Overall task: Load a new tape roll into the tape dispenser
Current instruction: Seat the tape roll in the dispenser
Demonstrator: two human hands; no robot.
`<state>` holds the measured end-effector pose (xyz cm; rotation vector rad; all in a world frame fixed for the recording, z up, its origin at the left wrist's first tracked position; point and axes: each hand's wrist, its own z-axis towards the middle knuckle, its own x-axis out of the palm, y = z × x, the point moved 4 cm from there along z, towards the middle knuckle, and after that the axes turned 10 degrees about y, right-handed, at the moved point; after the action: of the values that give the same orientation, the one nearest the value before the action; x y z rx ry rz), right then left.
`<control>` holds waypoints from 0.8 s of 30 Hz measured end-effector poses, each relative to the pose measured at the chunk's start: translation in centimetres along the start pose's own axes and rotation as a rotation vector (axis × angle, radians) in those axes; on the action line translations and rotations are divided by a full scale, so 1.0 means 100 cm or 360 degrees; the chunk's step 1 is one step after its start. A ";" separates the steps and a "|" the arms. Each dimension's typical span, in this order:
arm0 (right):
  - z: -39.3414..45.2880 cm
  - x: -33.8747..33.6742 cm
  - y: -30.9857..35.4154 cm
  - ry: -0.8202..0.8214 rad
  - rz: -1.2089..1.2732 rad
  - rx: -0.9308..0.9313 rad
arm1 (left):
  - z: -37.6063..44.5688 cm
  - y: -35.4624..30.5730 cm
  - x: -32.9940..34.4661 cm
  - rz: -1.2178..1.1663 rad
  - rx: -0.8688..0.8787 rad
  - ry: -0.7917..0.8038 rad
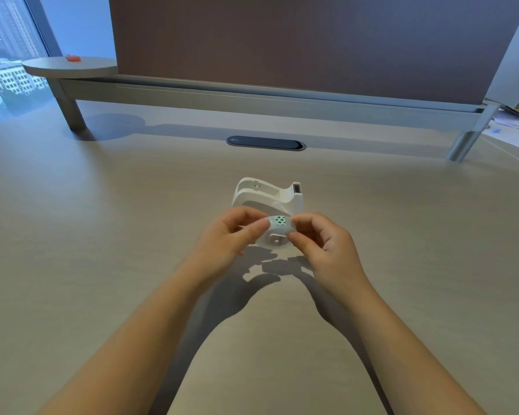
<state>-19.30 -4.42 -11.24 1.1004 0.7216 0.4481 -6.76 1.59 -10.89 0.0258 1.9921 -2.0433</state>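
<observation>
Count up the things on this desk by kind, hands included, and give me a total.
Tape rolls: 1, the clear tape roll held in both hands
Tape dispensers: 1, the white tape dispenser, no roll in it
Hands: 2, left hand and right hand
Cable slots: 1, the dark cable slot
Small red items: 1, the red item on the round shelf
Total: 6

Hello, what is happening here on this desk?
A person holds a clear tape roll between both hands, the left hand and the right hand, just above the desk. A small green-printed tab sits on the roll's top edge, between the fingertips. The white tape dispenser stands right behind the hands, and its roll cradle looks empty. So the roll is not yet loaded.
</observation>
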 end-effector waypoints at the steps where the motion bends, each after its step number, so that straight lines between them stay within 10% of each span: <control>1: 0.000 0.001 0.000 0.0010 -0.0018 -0.0005 | 0.000 -0.003 0.002 0.0041 0.0057 0.0023; 13: 0.036 -0.012 0.003 -0.0172 -0.0657 0.0125 | 0.027 -0.010 -0.039 0.0027 0.0247 -0.0446; 24: 0.092 -0.002 -0.024 0.0087 -0.1153 0.0348 | 0.083 -0.005 -0.066 0.0378 0.0145 -0.0378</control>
<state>-12.88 -11.45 -10.91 0.9488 1.1711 -0.2247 0.99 -5.35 -8.67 0.0349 1.6676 -1.8875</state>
